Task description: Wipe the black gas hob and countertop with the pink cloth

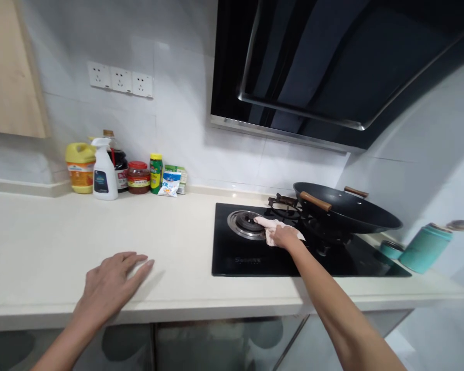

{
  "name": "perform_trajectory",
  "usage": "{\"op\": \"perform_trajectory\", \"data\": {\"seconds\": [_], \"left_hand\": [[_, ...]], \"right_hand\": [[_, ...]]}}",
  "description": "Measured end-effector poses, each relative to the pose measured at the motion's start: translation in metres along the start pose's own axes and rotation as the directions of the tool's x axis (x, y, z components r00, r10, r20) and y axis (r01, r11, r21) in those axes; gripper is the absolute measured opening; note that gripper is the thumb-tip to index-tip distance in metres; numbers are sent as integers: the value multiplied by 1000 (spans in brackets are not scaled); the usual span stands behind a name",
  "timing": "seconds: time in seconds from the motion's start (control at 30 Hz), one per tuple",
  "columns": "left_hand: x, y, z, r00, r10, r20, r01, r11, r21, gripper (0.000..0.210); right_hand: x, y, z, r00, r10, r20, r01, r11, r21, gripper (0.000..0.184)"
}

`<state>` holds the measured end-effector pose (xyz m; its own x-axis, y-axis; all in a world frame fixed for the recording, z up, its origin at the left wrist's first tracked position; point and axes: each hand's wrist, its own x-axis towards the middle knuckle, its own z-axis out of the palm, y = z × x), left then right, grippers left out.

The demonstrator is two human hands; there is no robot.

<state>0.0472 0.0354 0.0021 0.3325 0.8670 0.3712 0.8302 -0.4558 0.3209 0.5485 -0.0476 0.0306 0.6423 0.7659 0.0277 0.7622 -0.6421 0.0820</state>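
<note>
My right hand grips a pale pink cloth and presses it at the right side of the left burner. That burner sits in a black glass gas stove, its metal ring bare. Behind the hand, a pan support rests on the stove, partly beyond the left burner. My left hand hovers over or lies on the front of the pale countertop, fingers stretched out and holding nothing; whether it touches the surface I cannot tell.
A large black wok with wooden handles covers the stove's right side. Right of it stand a teal canister and a small teal pot. A white spray bottle, a yellow jug and several condiments line the wall. A dark range hood hangs above.
</note>
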Motion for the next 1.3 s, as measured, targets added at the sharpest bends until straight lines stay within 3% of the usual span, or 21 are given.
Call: {"op": "perform_trajectory", "data": {"seconds": [0.17,0.3,0.4,0.53,0.63,0.7,0.77,0.87,0.97,1.03,1.07,1.17,1.23,1.3], "left_hand": [[-7,5,3,998,46,-44,-43,998,54,52],[-7,3,6,998,39,-40,-37,999,35,54],[-6,1,6,999,24,-41,-23,999,38,54],[-6,0,4,1000,14,-23,-13,999,52,53],[-6,0,4,1000,17,-18,-16,998,64,52],[-5,-1,3,1000,28,-11,-27,997,75,52],[-4,-2,2,999,35,-1,-35,996,84,51],[-3,-2,1,999,34,15,-36,995,96,50],[-2,-1,0,999,19,39,-23,994,105,49],[-1,1,0,999,10,50,-15,994,109,49],[-1,1,0,999,9,53,-15,993,113,50],[1,2,1,997,-4,74,-6,990,143,52],[2,2,1,997,-13,79,0,987,161,52],[2,0,3,998,0,69,-10,988,156,52]], "right_hand": [[-58,-18,6,992,-102,-75,101,995,-21,64],[-104,-50,6,958,-265,-112,280,949,145,78],[-136,-85,6,888,-430,-165,459,858,230,76],[-170,-127,7,760,-578,-299,646,724,243,63],[-180,-138,11,667,-621,-412,736,637,230,52],[-180,-132,14,628,-617,-475,765,603,228,48],[-177,-114,17,620,-594,-512,767,597,236,46],[-171,-65,26,684,-502,-529,696,667,267,38],[-167,9,40,770,-345,-536,546,791,276,33],[-165,67,52,804,-260,-535,438,868,236,32],[-165,96,58,822,-223,-525,378,903,207,32],[-168,179,72,873,71,-483,8,987,160,38],[-169,226,77,868,207,-452,-179,978,105,43],[-170,262,78,872,284,-397,-283,957,65,46]]}}
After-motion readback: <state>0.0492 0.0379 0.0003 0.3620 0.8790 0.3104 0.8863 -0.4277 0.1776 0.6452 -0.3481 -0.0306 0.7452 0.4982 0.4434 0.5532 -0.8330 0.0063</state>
